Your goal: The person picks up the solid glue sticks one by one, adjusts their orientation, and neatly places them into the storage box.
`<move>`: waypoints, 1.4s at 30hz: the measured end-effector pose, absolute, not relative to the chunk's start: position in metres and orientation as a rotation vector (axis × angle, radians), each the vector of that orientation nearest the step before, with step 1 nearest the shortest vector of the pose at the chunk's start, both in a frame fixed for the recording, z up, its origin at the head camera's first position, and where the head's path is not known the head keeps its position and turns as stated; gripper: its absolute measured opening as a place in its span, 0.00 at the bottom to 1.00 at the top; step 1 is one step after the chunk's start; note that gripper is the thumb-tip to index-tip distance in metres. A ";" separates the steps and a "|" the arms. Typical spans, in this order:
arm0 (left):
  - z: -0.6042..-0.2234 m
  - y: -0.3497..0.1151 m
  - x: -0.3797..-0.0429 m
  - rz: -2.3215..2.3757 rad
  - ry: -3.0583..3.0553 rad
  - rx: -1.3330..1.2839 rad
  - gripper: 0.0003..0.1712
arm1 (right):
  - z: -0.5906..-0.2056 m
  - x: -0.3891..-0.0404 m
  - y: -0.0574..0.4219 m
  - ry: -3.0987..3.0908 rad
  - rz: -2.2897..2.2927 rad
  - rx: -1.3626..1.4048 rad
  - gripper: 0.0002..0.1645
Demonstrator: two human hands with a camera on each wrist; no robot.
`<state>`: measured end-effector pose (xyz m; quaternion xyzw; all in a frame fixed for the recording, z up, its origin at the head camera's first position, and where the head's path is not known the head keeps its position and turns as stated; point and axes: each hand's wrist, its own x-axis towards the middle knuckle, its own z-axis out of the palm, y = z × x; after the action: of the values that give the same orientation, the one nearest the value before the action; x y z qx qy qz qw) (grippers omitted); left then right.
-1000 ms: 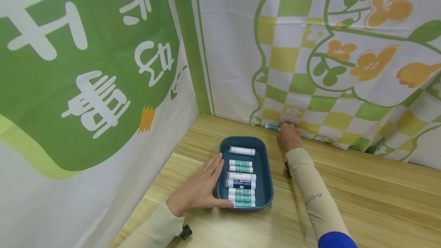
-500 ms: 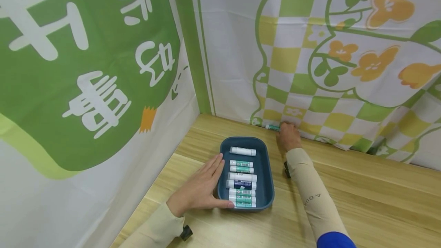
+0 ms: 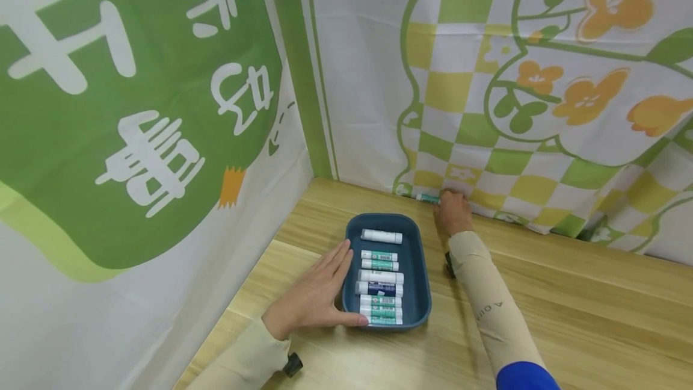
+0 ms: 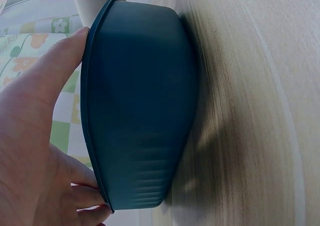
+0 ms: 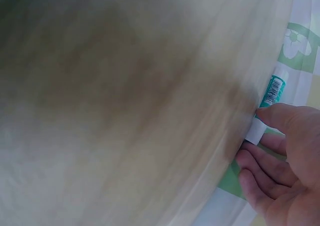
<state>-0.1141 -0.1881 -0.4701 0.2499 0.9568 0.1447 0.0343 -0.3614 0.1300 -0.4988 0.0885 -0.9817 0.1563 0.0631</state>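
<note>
In the head view my left hand (image 3: 316, 290) rests along the left rim of a dark blue tray (image 3: 422, 281), thumb at the near corner and fingers spread fairly straight. The left wrist view shows thumb and fingertips against that rim. Several glue sticks lie crosswise inside: a white one (image 3: 381, 236) at the far end, green-and-white ones (image 3: 380, 302) nearer, and a dark blue-labelled one (image 3: 379, 289). At the back edge of the table, my right hand (image 3: 455, 212) pinches a green-and-white glue stick (image 5: 273, 91) between thumb and fingers, close against the hanging cloth. Its white end is partly behind the fingers.
A printed cloth (image 3: 460, 107) with checks and flowers hangs along the back of the wooden table (image 3: 568, 294). Another green-and-white cloth (image 3: 216, 221) hangs on the left, meeting it in a corner.
</note>
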 end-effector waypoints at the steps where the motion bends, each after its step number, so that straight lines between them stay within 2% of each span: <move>1: -0.470 -0.188 -0.114 0.448 2.942 0.770 0.76 | -0.498 -0.362 0.130 -2.969 0.473 0.267 0.14; 36: -0.470 -0.188 -0.115 0.429 2.930 0.743 0.77 | -0.497 -0.360 0.124 -2.925 0.494 0.273 0.12; 42: -0.471 -0.188 -0.115 0.427 2.935 0.753 0.77 | -0.497 -0.359 0.114 -2.874 0.530 0.160 0.22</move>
<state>-0.1147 -0.1875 -0.4706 0.2458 0.9584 0.1395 0.0406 -0.3589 0.1140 -0.4971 0.0542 -0.9763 0.1799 0.1075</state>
